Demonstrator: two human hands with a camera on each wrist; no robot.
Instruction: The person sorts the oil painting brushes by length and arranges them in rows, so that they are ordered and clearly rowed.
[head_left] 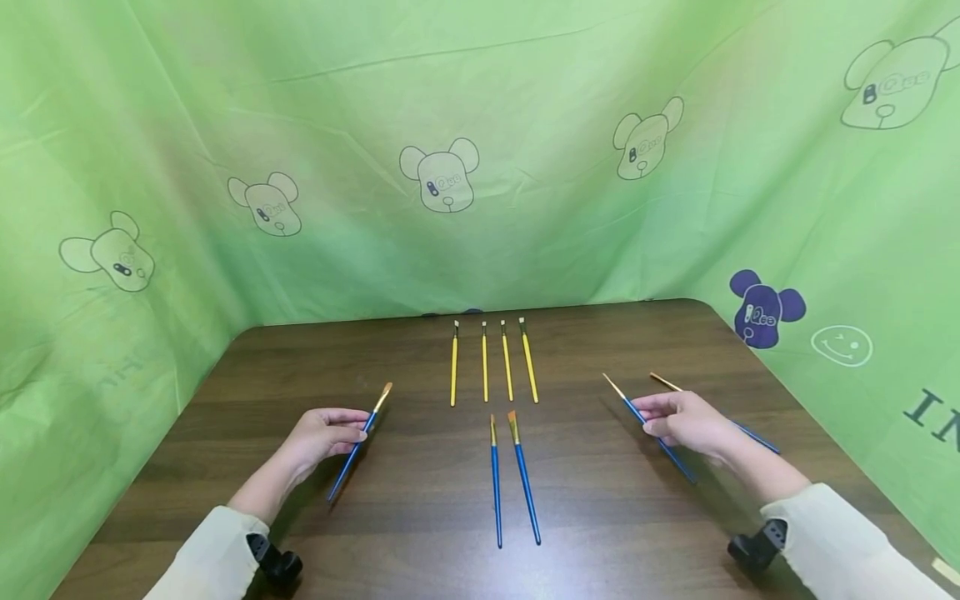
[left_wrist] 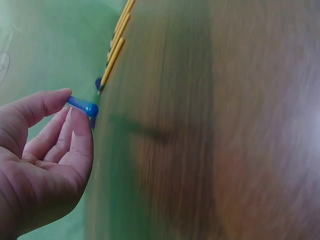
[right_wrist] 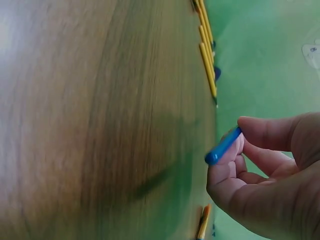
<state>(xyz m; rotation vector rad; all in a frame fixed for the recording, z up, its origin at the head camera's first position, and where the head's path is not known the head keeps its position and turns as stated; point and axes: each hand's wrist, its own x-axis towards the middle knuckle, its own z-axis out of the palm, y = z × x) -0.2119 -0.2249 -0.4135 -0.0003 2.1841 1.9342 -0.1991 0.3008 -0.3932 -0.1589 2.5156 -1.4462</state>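
Observation:
My left hand (head_left: pixel 324 435) pinches a blue-handled paintbrush (head_left: pixel 347 471) between thumb and fingers, its flat brown bristles pointing up and away. In the left wrist view the rounded blue handle end (left_wrist: pixel 90 109) sticks out from the fingertips, above the table. At the right, my right hand (head_left: pixel 686 423) pinches a second blue paintbrush (head_left: pixel 677 463), slimmer, with a fine tip pointing up and left. Its handle end (right_wrist: pixel 214 157) faces the right wrist camera. Partly hidden behind that hand, another blue paintbrush (head_left: pixel 759 438) lies on the table.
Two blue paintbrushes (head_left: pixel 496 492) (head_left: pixel 527 492) lie at the middle of the brown wooden table (head_left: pixel 420 533). Farther back, several yellow paintbrushes (head_left: pixel 453 371) lie in a row, bristles away from me. A green printed cloth (head_left: pixel 525 242) hangs around the back and sides.

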